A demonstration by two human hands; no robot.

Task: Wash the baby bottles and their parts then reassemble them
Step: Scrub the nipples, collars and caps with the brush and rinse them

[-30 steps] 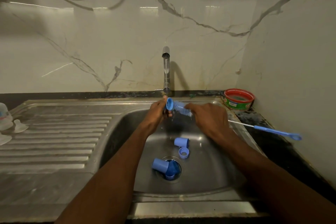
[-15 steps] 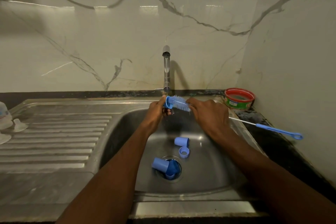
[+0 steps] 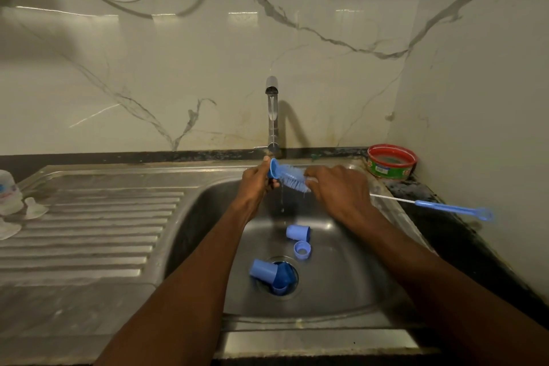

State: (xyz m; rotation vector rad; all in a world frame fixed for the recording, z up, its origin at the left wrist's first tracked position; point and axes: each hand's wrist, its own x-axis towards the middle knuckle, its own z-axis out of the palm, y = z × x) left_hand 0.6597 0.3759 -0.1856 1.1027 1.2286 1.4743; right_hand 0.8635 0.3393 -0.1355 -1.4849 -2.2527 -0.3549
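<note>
Since the earlier frames, the bottle brush [image 3: 292, 178] has come further out of the small blue ring [image 3: 272, 168], so more of its blue bristles show between the two hands. The left hand [image 3: 256, 183] pinches this ring under the tap [image 3: 271, 116], with fingers curled around it. The right hand [image 3: 338, 190] is closed around the brush just behind the bristles; the fingertips are hidden. The brush lies with its long axis left to right, bristle end at the ring, and its blue handle [image 3: 454, 210] reaches far right over the dark worktop [image 3: 430, 217]. So the ring sits directly left of the right hand, in line with the brush, and the next push or pull would go along this line.

Below, in the sink [image 3: 341, 291], two blue caps [image 3: 298, 232] [image 3: 263, 270] and a second ring [image 3: 302, 249] wait near the drain. On the draining board [image 3: 89, 232] at the far left stand a clear bottle [image 3: 9, 193] and pale teats [image 3: 34, 208]; its print is unreadable. A red-rimmed tub [image 3: 391, 162] stands at the far right corner; its label is too small to read.
</note>
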